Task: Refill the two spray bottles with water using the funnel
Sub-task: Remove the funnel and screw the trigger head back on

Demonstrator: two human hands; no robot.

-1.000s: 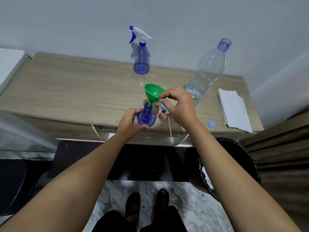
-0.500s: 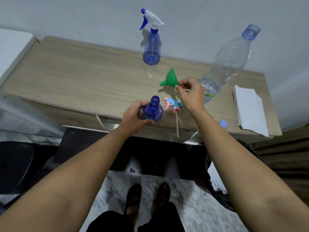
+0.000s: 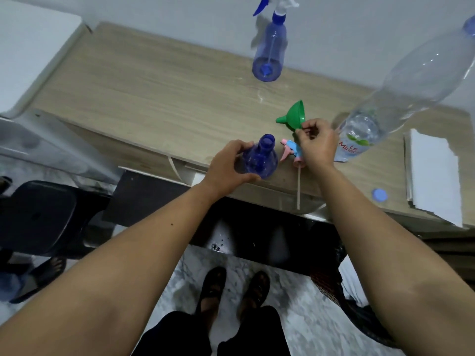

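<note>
Left hand (image 3: 228,168): wrapped round open blue spray bottle (image 3: 259,159), upright near table (image 3: 144,98) front edge.
Right hand (image 3: 317,143): pinching green funnel (image 3: 294,115) rim, funnel tilted sideways.
Water bottle (image 3: 401,91): label partly legible, "Le Miner…".
Second spray bottle (image 3: 268,52): capped, by wall.

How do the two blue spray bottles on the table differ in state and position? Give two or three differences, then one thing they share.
The far spray bottle has its trigger head screwed on; the near spray bottle is open at the neck, its pink trigger head lying beside it. The far one stands untouched by the wall; the near one sits at the table's front edge, held by the left hand. Both are translucent blue and upright.
</note>
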